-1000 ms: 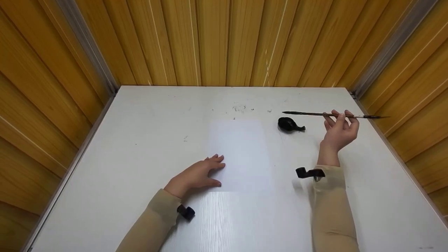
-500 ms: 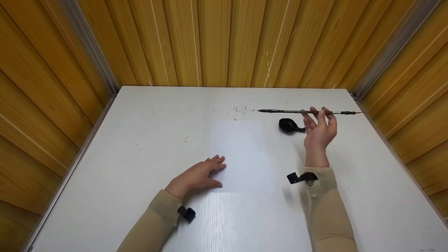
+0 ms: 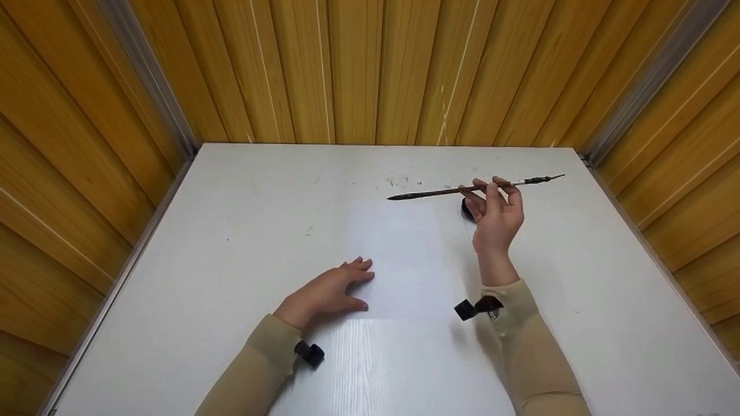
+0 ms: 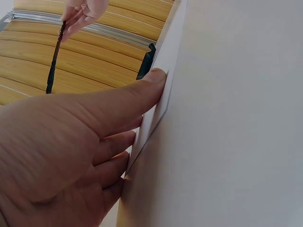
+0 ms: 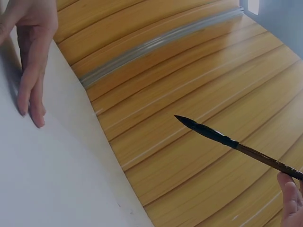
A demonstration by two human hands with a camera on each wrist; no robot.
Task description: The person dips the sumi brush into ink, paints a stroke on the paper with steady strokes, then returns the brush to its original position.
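My right hand (image 3: pixel 494 211) is raised above the white table (image 3: pixel 231 231) and pinches a long thin brush (image 3: pixel 451 190) near its back half. The brush lies almost level, its dark tip pointing left over the far edge of a white sheet of paper (image 3: pixel 399 254). The brush tip (image 5: pixel 189 124) shows in the right wrist view, my fingertips (image 5: pixel 289 198) at its shaft. My left hand (image 3: pixel 329 289) rests flat with straight fingers on the paper's near left corner (image 4: pixel 158 111). A small black ink dish (image 3: pixel 466 209) sits mostly hidden behind my right hand.
Yellow wood-panelled walls (image 3: pixel 370 69) close in the table at the back and both sides. Faint ink specks (image 3: pixel 398 181) mark the table beyond the paper. Black wrist camera mounts (image 3: pixel 469 308) sit on both tan sleeves.
My right hand has carried the brush leftward from the table's right side to above the ink dish, and the brush now tilts, tip lower. My left hand has stayed put.
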